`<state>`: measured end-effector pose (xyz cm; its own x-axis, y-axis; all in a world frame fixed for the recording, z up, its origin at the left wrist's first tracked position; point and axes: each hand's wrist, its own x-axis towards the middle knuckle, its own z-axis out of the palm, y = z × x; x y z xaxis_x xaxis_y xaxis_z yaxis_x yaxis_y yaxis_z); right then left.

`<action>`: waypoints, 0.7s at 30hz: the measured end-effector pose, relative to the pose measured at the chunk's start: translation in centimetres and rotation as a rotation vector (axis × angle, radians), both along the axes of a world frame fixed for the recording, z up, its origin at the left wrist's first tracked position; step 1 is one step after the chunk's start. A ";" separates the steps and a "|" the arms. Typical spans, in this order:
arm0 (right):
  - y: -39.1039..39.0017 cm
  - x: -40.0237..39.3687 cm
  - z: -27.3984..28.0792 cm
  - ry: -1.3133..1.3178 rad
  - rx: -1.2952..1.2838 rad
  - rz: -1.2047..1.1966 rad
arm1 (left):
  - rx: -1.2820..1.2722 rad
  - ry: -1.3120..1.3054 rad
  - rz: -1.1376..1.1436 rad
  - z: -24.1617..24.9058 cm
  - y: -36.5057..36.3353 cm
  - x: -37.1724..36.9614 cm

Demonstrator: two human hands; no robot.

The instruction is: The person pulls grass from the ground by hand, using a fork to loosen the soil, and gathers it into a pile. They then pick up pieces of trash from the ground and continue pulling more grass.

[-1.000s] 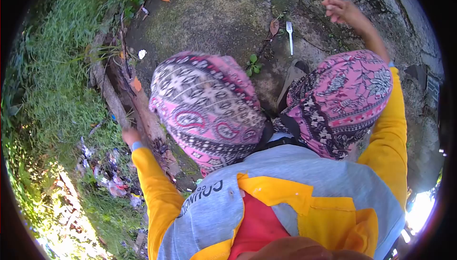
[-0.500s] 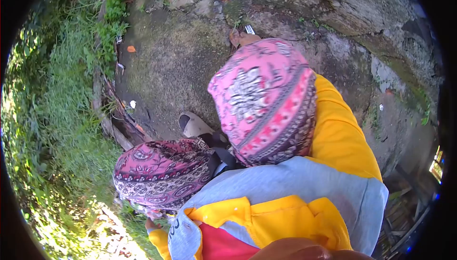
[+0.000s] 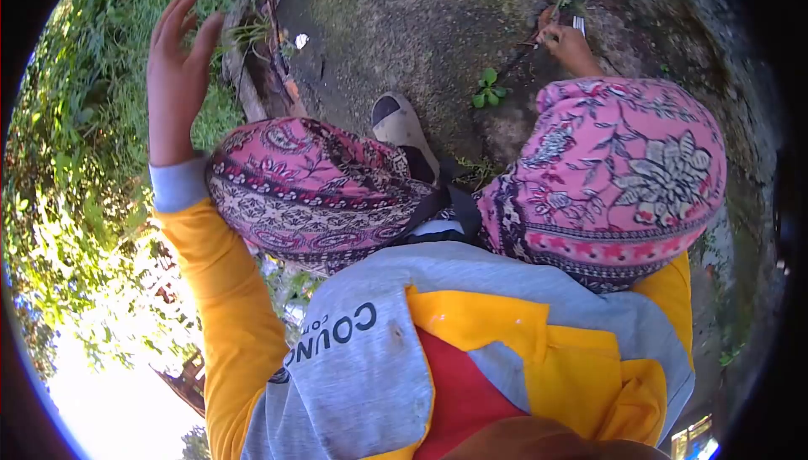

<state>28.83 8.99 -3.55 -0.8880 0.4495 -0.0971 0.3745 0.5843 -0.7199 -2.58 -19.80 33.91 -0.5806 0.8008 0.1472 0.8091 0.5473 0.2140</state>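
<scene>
In the upper right of the frame, the right hand (image 3: 571, 48) reaches to the ground (image 3: 396, 22) just beside a white fork (image 3: 579, 24) and a brown leaf (image 3: 547, 17). Its fingers are curled; whether its grip pinches anything, I cannot tell. At upper left, the left hand (image 3: 178, 73) is raised, fingers spread, holding nothing visible. A small plant (image 3: 489, 90) grows between the knees, nearer the right one.
</scene>
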 end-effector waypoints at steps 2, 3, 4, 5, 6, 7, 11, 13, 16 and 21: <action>-2.7 -0.1 1.5 0.065 -0.102 0.093 | -0.058 -0.120 -0.077 -0.7 1.3 0.5; -4.5 -0.1 2.5 0.063 -0.080 0.172 | -0.077 -0.237 -0.059 -1.2 1.3 0.5; -6.1 -0.3 3.3 0.064 -0.057 0.248 | -0.094 -0.352 -0.042 -1.5 1.2 0.4; -6.8 -0.6 3.6 0.068 -0.033 0.323 | -0.132 -0.329 -0.104 -1.7 1.0 0.2; -7.2 -0.7 3.3 0.079 0.017 0.365 | -0.169 -0.307 -0.164 -2.1 0.6 0.1; -7.7 -0.9 2.8 0.093 0.065 0.410 | -0.207 -0.283 -0.222 -2.3 0.3 0.0; -9.3 -1.7 -1.1 -0.051 -0.196 0.570 | -0.257 -0.416 -0.240 -1.8 1.5 0.6; -9.8 -2.1 -3.3 -0.068 -0.304 0.539 | -0.270 -0.441 -0.262 -2.0 1.4 0.6; -10.8 -1.9 -2.6 -0.068 -0.405 0.413 | -0.277 -0.533 -0.255 -2.6 0.8 0.4; -10.3 -3.0 0.7 -0.119 -0.085 0.536 | -0.309 -0.670 -0.073 0.0 2.7 3.7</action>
